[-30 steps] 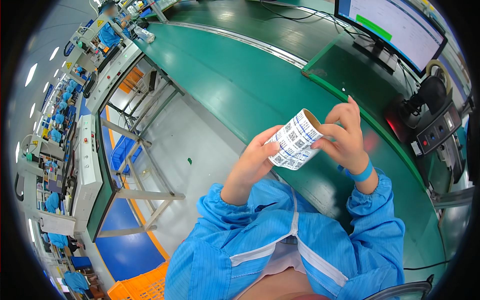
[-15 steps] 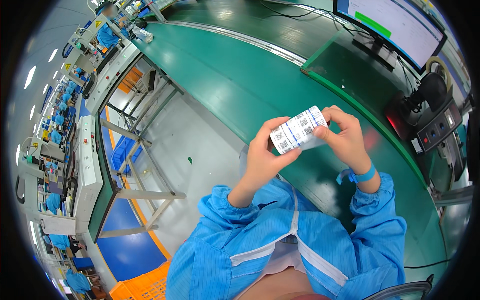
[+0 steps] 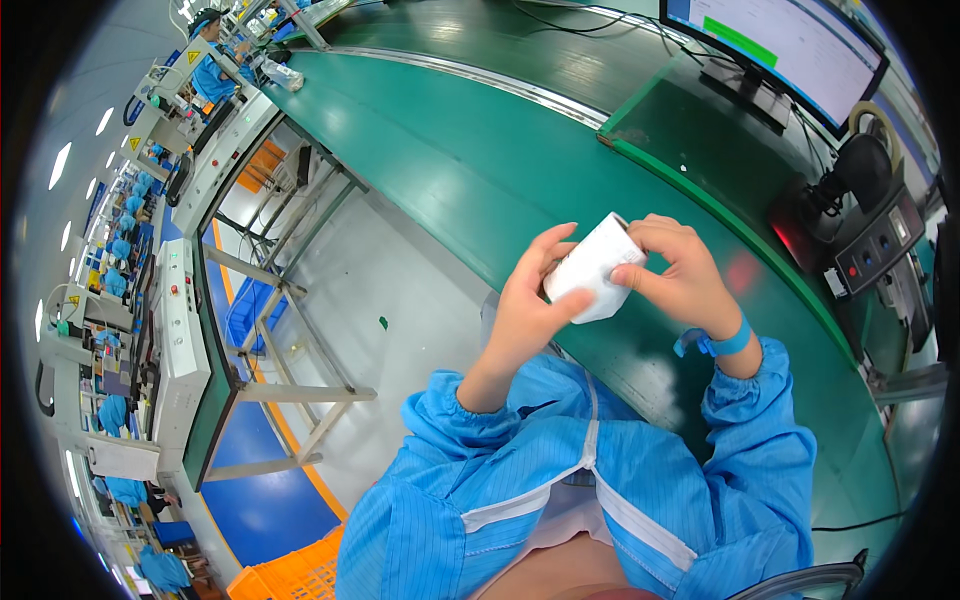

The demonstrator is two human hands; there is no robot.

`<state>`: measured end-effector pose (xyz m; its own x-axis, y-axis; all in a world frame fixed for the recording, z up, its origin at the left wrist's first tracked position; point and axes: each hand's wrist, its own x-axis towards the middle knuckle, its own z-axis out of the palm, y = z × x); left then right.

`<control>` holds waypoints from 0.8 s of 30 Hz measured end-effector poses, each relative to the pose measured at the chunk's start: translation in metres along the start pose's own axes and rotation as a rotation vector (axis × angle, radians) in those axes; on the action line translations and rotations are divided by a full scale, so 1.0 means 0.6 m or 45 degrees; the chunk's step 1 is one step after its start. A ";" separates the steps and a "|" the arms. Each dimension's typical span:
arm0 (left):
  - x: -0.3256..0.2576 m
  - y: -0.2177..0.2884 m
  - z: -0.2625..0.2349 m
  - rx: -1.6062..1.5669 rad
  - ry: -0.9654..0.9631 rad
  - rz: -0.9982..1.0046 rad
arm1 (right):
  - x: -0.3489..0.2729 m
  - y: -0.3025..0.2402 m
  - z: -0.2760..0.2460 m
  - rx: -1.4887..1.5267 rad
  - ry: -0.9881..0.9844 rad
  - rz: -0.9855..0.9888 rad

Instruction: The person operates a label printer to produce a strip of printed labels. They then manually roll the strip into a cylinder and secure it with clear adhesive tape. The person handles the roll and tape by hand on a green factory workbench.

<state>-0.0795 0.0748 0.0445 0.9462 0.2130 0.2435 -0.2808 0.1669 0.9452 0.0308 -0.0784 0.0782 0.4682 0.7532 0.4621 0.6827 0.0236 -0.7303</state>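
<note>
Holding the white roll (image 3: 590,275) tilted above the green worktop (image 3: 430,180): my left hand (image 3: 528,308) clasps its lower left side, my right hand (image 3: 682,270) pinches the upper rim, presumably because gripping opposite ends steadies it.

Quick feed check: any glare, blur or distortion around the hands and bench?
Head view: fisheye bends the green bench edges; head view: a pale sheen and soft red patch show on its surface; head view: the white roll between the left hand and right hand looks almost plain white; whether blur, glare or blank paper, I cannot tell.
</note>
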 end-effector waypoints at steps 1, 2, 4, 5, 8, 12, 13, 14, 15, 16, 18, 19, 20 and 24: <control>0.001 0.003 -0.001 0.141 -0.041 -0.028 | -0.001 -0.002 0.001 -0.007 -0.028 0.009; 0.003 0.007 -0.005 0.283 -0.083 -0.057 | -0.001 -0.004 0.002 -0.014 -0.056 0.019; 0.003 0.009 -0.008 0.236 -0.097 -0.090 | 0.003 -0.011 0.007 0.134 0.042 -0.005; 0.002 0.005 -0.009 0.046 -0.070 -0.097 | 0.004 -0.014 0.009 0.208 0.091 -0.017; -0.003 -0.013 -0.012 -0.399 -0.006 -0.064 | 0.000 -0.018 0.020 0.398 0.431 0.178; -0.002 -0.020 0.002 -0.663 0.049 0.000 | -0.005 -0.017 0.032 0.586 0.078 0.453; -0.001 -0.021 0.005 -0.676 0.063 0.023 | -0.007 -0.017 0.041 0.554 0.098 0.460; -0.001 -0.021 0.006 -0.680 0.053 0.024 | -0.008 -0.011 0.043 0.569 0.092 0.465; -0.002 -0.021 0.006 -0.684 0.044 0.026 | -0.009 -0.006 0.045 0.584 0.086 0.469; -0.002 -0.022 0.007 -0.688 0.034 0.028 | -0.010 -0.003 0.045 0.600 0.081 0.473; -0.004 -0.021 0.007 -0.720 0.010 -0.023 | -0.006 -0.014 0.049 0.610 0.179 0.370; -0.005 -0.020 0.007 -0.736 -0.002 -0.049 | -0.005 -0.019 0.050 0.615 0.227 0.318; -0.006 -0.023 0.003 -0.637 -0.016 -0.084 | -0.006 -0.021 0.049 0.557 0.215 0.291; -0.010 -0.027 -0.017 -0.351 -0.120 -0.164 | -0.014 -0.032 0.041 0.315 0.136 0.279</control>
<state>-0.0822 0.0808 0.0254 0.9839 0.0853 0.1573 -0.1788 0.4443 0.8779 0.0001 -0.0691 0.0758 0.6537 0.6851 0.3215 0.4089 0.0377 -0.9118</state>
